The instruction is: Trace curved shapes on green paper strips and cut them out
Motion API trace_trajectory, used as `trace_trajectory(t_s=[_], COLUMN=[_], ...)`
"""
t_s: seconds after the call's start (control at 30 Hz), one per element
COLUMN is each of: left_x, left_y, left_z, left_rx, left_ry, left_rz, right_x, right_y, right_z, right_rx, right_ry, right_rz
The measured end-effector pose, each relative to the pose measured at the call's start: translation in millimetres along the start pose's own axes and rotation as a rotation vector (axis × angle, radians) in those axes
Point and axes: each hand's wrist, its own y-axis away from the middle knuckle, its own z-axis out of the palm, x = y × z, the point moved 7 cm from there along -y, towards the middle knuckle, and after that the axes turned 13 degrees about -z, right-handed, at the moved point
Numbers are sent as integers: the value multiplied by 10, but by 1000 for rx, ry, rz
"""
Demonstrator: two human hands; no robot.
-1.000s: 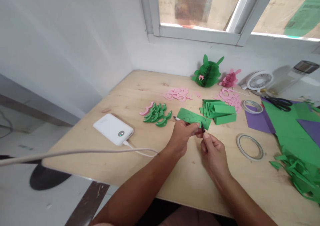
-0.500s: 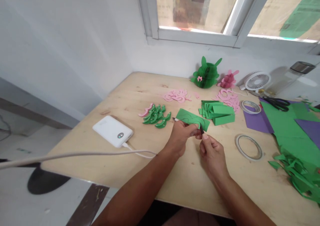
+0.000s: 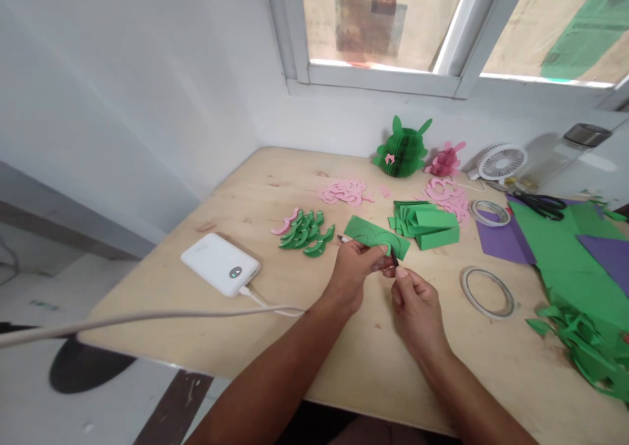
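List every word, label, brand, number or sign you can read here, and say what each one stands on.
None reads clearly.
White power bank: marks on its small round display, too small to read.
Same power bank, far end: a faint mark, too blurred to read.
Window: faint print-like marks behind the glass, too blurred to read.
Green card in the left hand: drawn curved lines, no lettering visible.

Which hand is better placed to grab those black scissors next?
Probably the right hand: it is nearer the black scissors, though it would likely have to let go of the slim dark object first. The left hand is farther away and holds the green card.
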Motion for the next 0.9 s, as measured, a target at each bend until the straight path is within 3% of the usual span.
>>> trace_trajectory(t_s=[0.9], left_x=[71], left_y=[12], left_z=[-12], left_rx=[-6], left_ry=[-146], left_rz=[0], right_x=[6], right_y=[8], right_z=[5], right_rx=[-17], right_ry=[1], right_rz=[18])
